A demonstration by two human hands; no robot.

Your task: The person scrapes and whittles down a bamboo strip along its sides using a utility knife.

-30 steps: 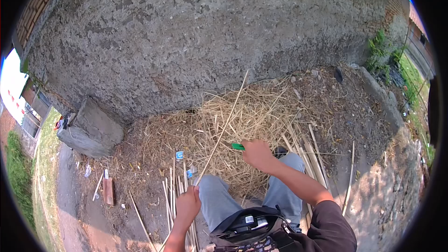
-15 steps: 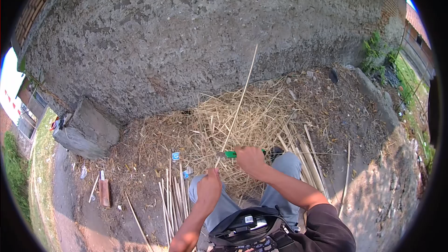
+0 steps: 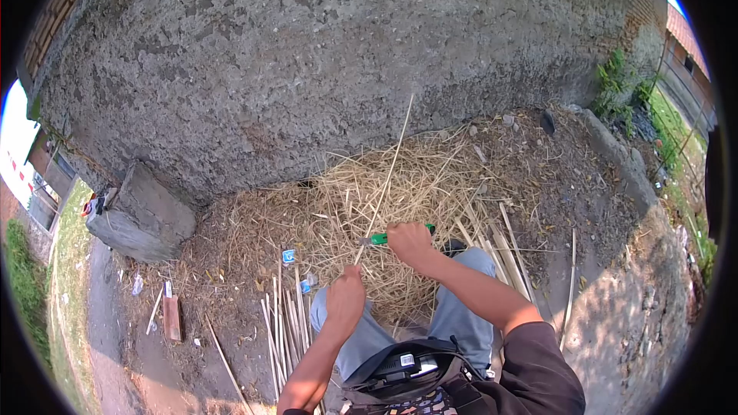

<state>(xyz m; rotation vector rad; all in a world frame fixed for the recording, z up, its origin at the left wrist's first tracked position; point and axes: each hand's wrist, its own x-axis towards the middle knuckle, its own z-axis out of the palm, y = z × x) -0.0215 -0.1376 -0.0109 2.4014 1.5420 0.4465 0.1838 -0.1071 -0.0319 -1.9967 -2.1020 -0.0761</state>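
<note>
Since the strip [image 3: 390, 177] looks light and springy, the left hand [image 3: 345, 301] aptly pinches it low; the right hand [image 3: 410, 245] grips the knife [image 3: 379, 239].

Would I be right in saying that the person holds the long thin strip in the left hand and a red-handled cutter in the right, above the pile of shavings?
Not quite: the head view shows that the cutter in the right hand has a green handle, not a red one. The rest stands.

Bright daylight, dappled shadow lower right — edges bowed (fisheye, black corners).
</note>
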